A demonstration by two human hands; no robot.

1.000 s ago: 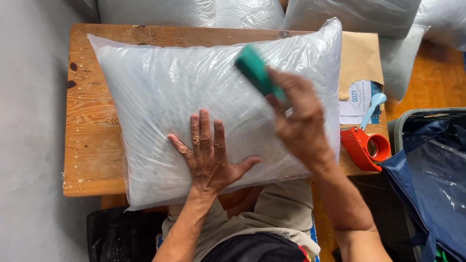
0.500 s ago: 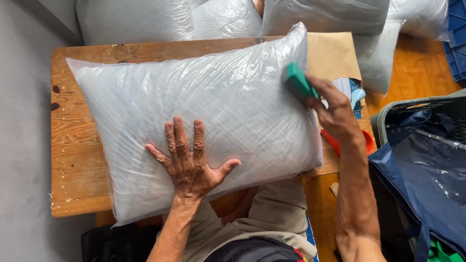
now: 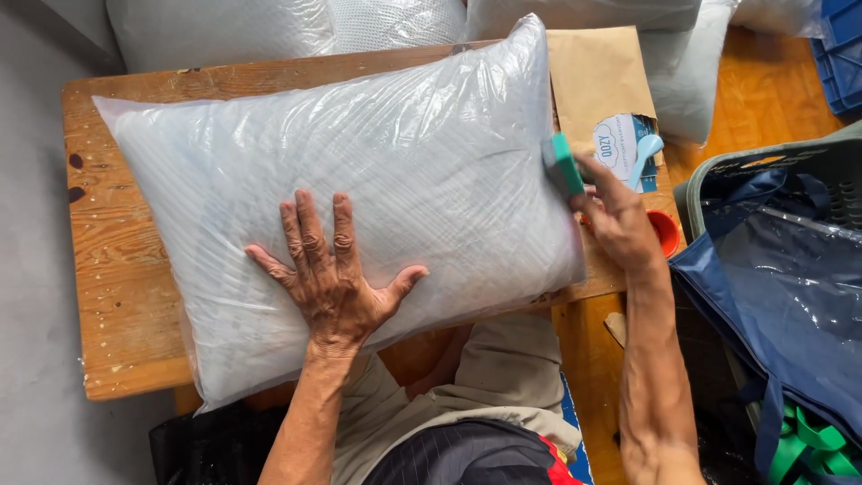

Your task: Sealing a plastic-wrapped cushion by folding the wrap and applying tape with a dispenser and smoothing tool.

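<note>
A white quilted pillow in a clear plastic bag [image 3: 431,171] lies across a wooden table [image 3: 117,260]. My left hand [image 3: 332,278] presses flat on the pillow's near side, fingers spread. My right hand [image 3: 615,220] is at the pillow's right end, closed around a small green block-shaped tool [image 3: 562,164] held against the bag's edge.
A brown paper envelope [image 3: 600,76] and a small packet [image 3: 620,144] lie on the table's right end, with a red tape dispenser [image 3: 666,232] partly hidden behind my right hand. More bagged pillows [image 3: 224,27] lie beyond the table. A dark blue bag [image 3: 781,296] stands at right.
My right hand has swept the green tool rightward across the pillow, from its upper middle to its right edge. My left hand has stayed pressed on the pillow.
</note>
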